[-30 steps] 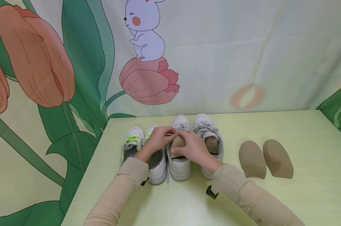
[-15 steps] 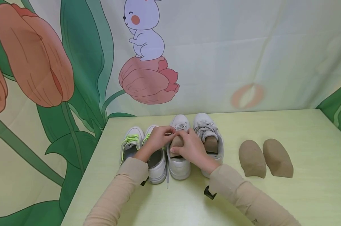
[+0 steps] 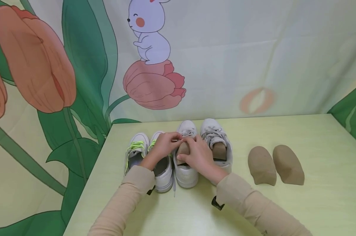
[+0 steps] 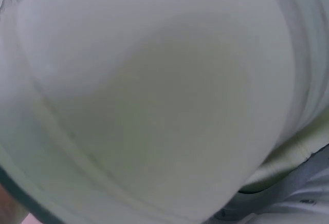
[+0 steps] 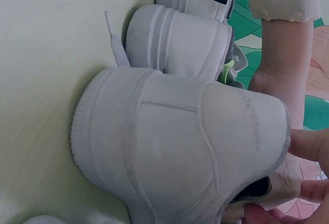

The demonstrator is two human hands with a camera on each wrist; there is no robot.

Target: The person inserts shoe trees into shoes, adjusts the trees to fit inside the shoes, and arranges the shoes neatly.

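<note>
My right hand (image 3: 199,154) grips a brown moulded shoe insert (image 3: 183,152) in the opening of a white sneaker (image 3: 186,177). The thumb lies near the insert's rear end, with the fingers farther forward. My left hand (image 3: 165,144) reaches over a neighbouring sneaker, its thumb and fingers pinching at the tongue area of the same white sneaker; the pinched edge is mostly hidden. In the right wrist view, the insert (image 5: 286,182) shows past the sneaker's heel (image 5: 247,131). A blurred white shoe surface (image 4: 180,100) fills the left wrist view.
At the left stand two white sneakers with lime laces (image 3: 137,144). Another white sneaker (image 3: 212,126) to the right has a brown insert (image 3: 219,151) inside. Two loose brown inserts, one left (image 3: 261,165) and one right (image 3: 288,165), lie on the table (image 3: 328,196). A printed curtain (image 3: 225,65) hangs behind.
My right hand and forearm shift slightly left, and the insert in its grip is a little more covered by the fingers. The left hand holds nearly still; the head view drifts slightly.
</note>
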